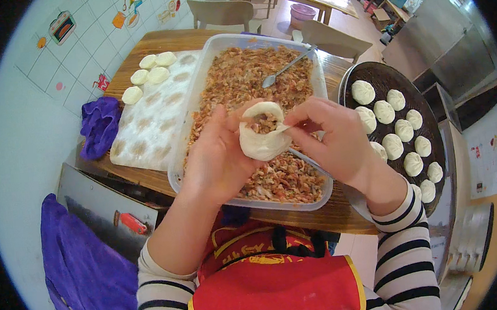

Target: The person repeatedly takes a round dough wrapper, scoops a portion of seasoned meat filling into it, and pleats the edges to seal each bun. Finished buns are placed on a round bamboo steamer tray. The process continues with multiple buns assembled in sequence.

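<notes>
Above the filling tub, an unsealed stuffed bun (pixel 263 139) of pale dough rests in my left hand (pixel 216 151), whose fingers cup its side. Chopped filling shows through the opening at its top. My right hand (pixel 339 140) pinches the dough rim on the right between thumb and fingertips. Under both hands is a wide clear plastic tub (pixel 197 81) of reddish-brown chopped filling (pixel 237 69). A metal spoon (pixel 280 74) lies in the filling at the far right. A grey flat bar (pixel 311 158) shows beneath my right hand; its ends are hidden.
Right of the tub stands a round dark tray (pixel 369 71) holding several pleated buns (pixel 413 164). A white floury board (pixel 148 124) with several dough rounds (pixel 132 95) lies left. A purple cloth (pixel 99 122) sits beside it. Chairs (pixel 221 13) stand beyond the wooden table (pixel 163 41).
</notes>
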`<state>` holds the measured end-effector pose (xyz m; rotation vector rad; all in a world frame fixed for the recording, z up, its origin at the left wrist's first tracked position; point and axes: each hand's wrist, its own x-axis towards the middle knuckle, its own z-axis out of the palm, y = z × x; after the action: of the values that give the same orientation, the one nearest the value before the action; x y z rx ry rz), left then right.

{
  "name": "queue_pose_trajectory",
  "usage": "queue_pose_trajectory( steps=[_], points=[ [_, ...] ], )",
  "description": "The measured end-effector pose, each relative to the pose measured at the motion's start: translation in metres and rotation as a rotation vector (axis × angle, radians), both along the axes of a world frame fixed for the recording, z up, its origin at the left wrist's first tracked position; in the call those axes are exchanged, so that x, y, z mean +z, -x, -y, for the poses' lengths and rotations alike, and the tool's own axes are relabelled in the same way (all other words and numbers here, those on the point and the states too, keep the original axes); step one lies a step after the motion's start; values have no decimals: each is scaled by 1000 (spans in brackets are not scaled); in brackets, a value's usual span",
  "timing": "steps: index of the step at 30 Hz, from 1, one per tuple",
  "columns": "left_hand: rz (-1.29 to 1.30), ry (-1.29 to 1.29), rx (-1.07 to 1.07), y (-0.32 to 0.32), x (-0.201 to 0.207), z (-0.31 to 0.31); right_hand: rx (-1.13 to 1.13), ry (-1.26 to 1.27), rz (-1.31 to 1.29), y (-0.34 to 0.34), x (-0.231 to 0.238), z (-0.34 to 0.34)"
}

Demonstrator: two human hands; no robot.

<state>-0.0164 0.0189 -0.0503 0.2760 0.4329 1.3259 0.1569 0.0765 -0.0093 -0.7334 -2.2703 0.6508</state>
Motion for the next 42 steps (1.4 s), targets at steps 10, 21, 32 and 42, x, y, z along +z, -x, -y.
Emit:
queue_pose_trajectory(
  steps=[10,21,32,42],
  points=[
    [-492,-128,202,-17,-12,10,39,-3,15,2,0,1],
    [-786,-199,76,5,-1,9,94,-81,46,0,3,-1],
    [-222,-40,-68,3,-18,3,185,-286,32,8,6,23],
    [-317,-41,-15,1,5,14,214,-65,-17,3,14,17]
  ],
)
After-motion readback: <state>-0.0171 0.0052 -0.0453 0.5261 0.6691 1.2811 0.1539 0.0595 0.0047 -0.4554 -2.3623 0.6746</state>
